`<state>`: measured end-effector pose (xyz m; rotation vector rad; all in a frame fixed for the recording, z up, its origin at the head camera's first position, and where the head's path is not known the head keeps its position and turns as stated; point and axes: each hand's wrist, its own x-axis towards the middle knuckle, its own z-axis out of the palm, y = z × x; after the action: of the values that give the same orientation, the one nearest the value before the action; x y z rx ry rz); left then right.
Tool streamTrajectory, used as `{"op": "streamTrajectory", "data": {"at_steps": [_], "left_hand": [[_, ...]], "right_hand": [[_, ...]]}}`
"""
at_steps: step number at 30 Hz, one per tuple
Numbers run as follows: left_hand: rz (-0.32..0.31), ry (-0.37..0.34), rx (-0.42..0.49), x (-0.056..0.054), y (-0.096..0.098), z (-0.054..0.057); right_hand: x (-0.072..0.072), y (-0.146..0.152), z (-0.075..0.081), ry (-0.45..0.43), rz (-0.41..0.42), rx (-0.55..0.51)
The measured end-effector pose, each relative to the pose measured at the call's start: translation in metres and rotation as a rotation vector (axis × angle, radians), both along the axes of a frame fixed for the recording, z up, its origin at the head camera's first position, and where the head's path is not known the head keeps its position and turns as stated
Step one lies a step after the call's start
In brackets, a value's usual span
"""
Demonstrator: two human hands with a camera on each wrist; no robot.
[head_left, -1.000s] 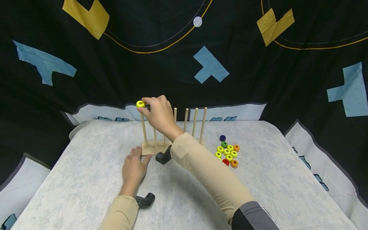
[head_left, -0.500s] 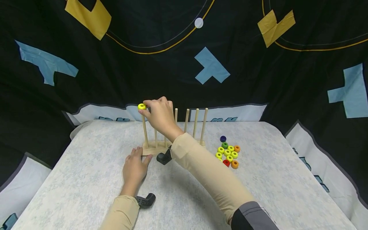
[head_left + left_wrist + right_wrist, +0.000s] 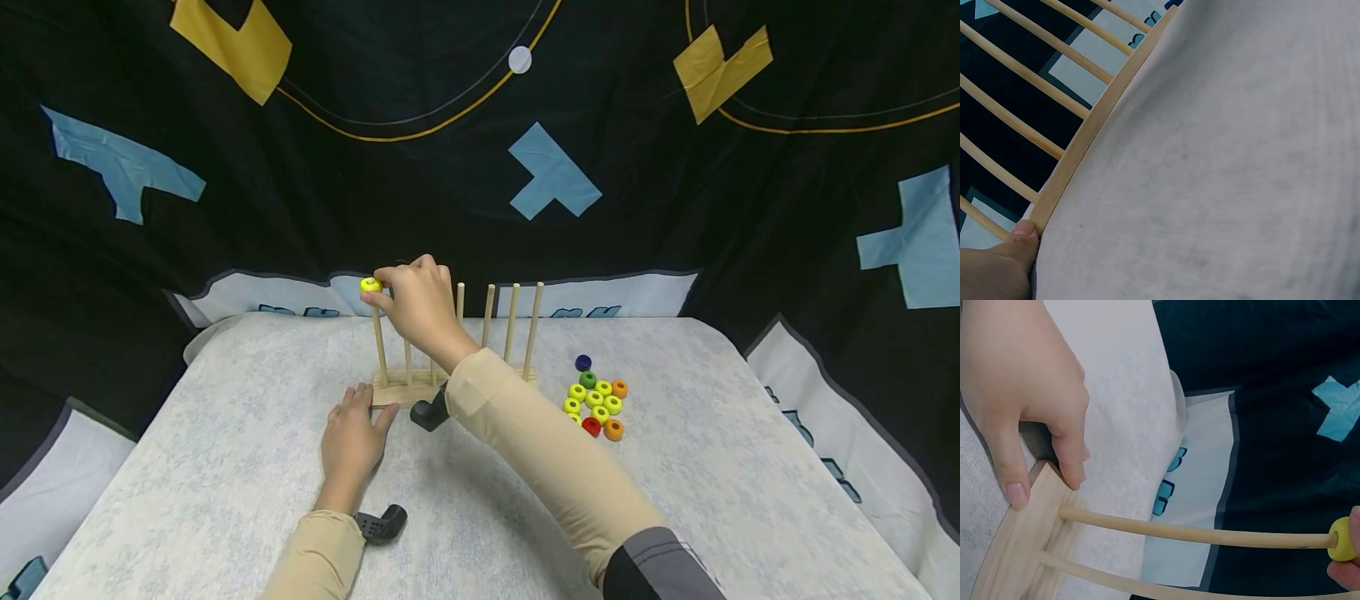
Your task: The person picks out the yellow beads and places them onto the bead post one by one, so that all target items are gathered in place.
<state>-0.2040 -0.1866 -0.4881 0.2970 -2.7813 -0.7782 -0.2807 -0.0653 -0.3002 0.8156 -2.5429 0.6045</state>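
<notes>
At the top of the leftmost peg (image 3: 379,346) of a wooden peg rack (image 3: 393,395), my right hand (image 3: 422,304) pinches a yellow bead (image 3: 371,285) between thumb and fingers. In the right wrist view the peg's tip sits in the hole of that yellow bead (image 3: 1339,540). My left hand (image 3: 351,450) grips the left end of the rack's base, thumb on the front face and fingers round the far side. The left wrist view shows its thumb (image 3: 1021,240) against the base (image 3: 1079,140). The right forearm hides part of the rack in the head view.
Right of the rack lie several loose yellow beads (image 3: 595,400), a red bead (image 3: 591,427), two orange beads (image 3: 613,430), a green bead (image 3: 587,380) and a dark blue bead (image 3: 582,362). Other bare pegs (image 3: 532,329) stand upright. A black curtain (image 3: 420,200) hangs behind the table.
The right hand has lowered the yellow bead slightly, from above the leftmost peg's tip down onto it. The left hand stays on the base. The view has shifted a little.
</notes>
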Motion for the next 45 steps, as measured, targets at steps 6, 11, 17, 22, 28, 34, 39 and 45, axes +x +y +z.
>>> {"op": "streamTrajectory", "data": {"at_steps": [6,11,17,22,28,34,39,45], "left_hand": [[0.0,0.004,0.005,0.0,0.001,-0.002],[0.003,-0.006,-0.004,0.002,0.002,-0.004],[0.007,-0.013,-0.007,0.004,0.003,-0.005],[0.01,-0.025,-0.006,0.004,0.003,-0.005],[0.014,-0.009,-0.007,0.004,0.002,-0.004],[0.008,-0.001,-0.007,0.002,0.001,-0.002],[0.009,-0.001,-0.017,-0.001,0.0,-0.002],[0.008,-0.012,-0.025,-0.002,0.001,-0.001]], "right_hand": [[0.0,0.003,-0.003,0.0,0.011,-0.001],[0.0,0.005,-0.008,-0.001,0.019,-0.008],[0.0,0.006,-0.008,0.003,0.043,-0.06],[0.002,0.01,-0.007,-0.016,0.091,-0.158],[0.009,0.017,-0.005,0.036,0.135,-0.216],[0.017,0.023,-0.006,0.025,0.174,-0.248],[0.022,0.024,-0.01,0.024,0.206,-0.257],[0.029,0.029,-0.017,0.048,0.255,-0.292]]}}
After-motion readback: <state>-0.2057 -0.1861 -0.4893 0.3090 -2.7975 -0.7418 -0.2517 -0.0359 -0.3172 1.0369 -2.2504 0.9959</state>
